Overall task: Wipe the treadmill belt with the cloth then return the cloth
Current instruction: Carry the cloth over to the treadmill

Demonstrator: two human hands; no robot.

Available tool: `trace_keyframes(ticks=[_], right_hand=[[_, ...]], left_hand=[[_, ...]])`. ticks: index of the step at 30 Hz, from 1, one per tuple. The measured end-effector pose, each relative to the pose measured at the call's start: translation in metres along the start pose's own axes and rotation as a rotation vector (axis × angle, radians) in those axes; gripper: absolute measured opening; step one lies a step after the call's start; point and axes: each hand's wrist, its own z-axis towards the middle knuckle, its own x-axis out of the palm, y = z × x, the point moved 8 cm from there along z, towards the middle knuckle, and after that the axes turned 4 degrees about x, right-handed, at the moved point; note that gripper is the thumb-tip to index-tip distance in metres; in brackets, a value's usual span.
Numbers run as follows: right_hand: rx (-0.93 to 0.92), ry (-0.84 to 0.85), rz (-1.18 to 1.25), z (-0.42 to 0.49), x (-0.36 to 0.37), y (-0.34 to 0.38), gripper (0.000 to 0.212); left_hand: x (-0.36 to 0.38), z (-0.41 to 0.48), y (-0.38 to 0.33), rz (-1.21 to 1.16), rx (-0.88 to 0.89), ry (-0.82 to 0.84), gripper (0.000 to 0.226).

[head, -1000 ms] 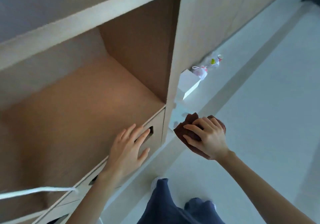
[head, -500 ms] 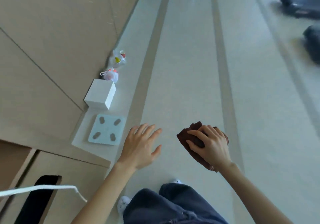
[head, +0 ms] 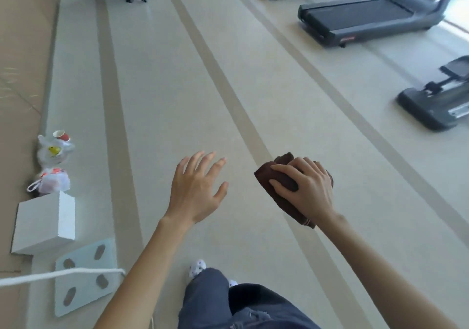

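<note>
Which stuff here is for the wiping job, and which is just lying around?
For the job: brown cloth, gripped by the right hand; nearer treadmill.
Just lying about: white box, scale, plastic bags, paper cup.

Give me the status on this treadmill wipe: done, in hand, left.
Done: the cloth is fetched; the right hand grips it. In hand: carrying it over the floor, with the left hand open and empty; the treadmill stands apart, ahead to the right. Left: wiping its belt, not yet touched, then returning the cloth.
</note>
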Motion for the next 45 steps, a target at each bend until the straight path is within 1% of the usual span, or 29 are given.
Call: trace_keyframes(ticks=[4,9,13,22,27,30,36,42,45], right_hand=[[0.126,-0.016,-0.007,0.002,-0.002,-0.035,0.026],[0.211,-0.028,-0.043,0.027,0.008,-0.075,0.027],[0.263,-0.048,-0.077,0.072,0.014,-0.109,0.022],[0.363,-0.156,-0.162,0.191,0.018,-0.192,0.023],[0.43,-0.193,-0.177,0.218,0.02,-0.241,0.028],[0.456,-0.18,-0.195,0.225,0.03,-0.272,0.03],[0.489,-0.146,-0.188,0.254,0.048,-0.352,0.03],[0.512,-0.132,-0.145,0.316,0.035,-0.451,0.029],[0.485,-0.118,-0.14,0.35,0.024,-0.497,0.028]], left_hand=[[0.015,0.043,-0.015,0.006,0.081,0.044,0.053],[0.037,0.104,-0.017,0.008,0.145,0.101,0.056],[0.044,0.168,-0.011,0.008,0.205,0.103,0.057],[0.042,0.337,-0.006,-0.005,0.353,0.073,0.059],[0.052,0.401,-0.023,-0.017,0.452,0.069,0.056],[0.064,0.431,-0.037,-0.04,0.498,0.063,0.053],[0.103,0.5,-0.067,-0.025,0.506,0.135,0.054],[0.121,0.597,-0.115,-0.021,0.483,0.146,0.055],[0.125,0.649,-0.141,-0.04,0.443,0.121,0.056]])
